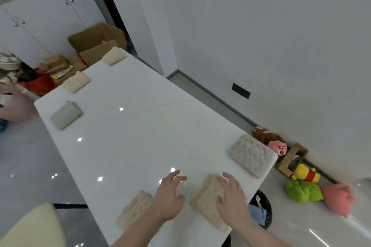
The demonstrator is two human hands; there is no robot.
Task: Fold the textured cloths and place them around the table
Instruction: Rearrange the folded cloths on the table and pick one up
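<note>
Several folded textured cloths lie around the white table (140, 126). My right hand (230, 196) rests flat, fingers spread, on a beige folded cloth (208, 196) near the front edge. My left hand (168, 196) hovers over bare tabletop with relaxed fingers, holding nothing, just right of another beige cloth (134, 208). A grey folded cloth (249, 154) sits at the right corner. Further off lie a grey cloth (66, 115) and two cream cloths (77, 82) (114, 56) along the left and far edges.
A cream chair back (34, 226) stands at the lower left. Plush toys (305, 190) and a wooden frame (291, 158) lie on the floor to the right. A dark bin (261, 206) sits under the table's right edge. Cardboard boxes (96, 42) stand beyond the far end.
</note>
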